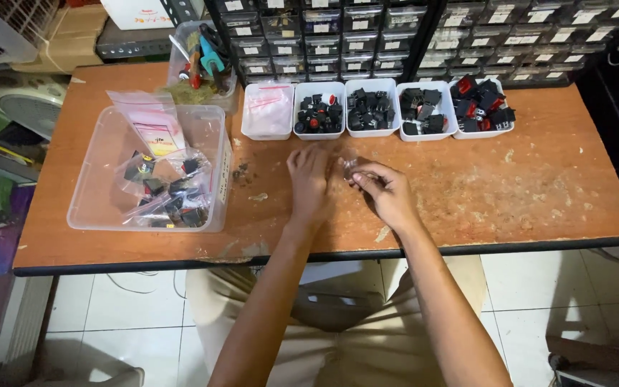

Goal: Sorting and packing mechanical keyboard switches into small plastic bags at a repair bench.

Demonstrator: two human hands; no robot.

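Both hands sit on the worn table (510, 193), just in front of the row of white trays (372, 129). The right hand (387, 192) pinches a small clear bag (349, 166) between its fingertips. The left hand (309, 180) lies flat beside the bag, holding nothing. A big clear bin (102, 179) of bagged parts sits off to the left of the trays.

Left hand (309, 183): bare, no glove, no ring or watch visible. Right hand (387, 192): bare likewise, wrist unadorned. Both forearms bare to lower picture edge, no sleeve in view. Lap below front edge of wooden table (539, 193): light khaki-beige trousers (338, 344), plain cloth, soft folds and creases, darker shadowed fold between thighs. No markings or print discernible on cloth. Feet and upper body out of view.
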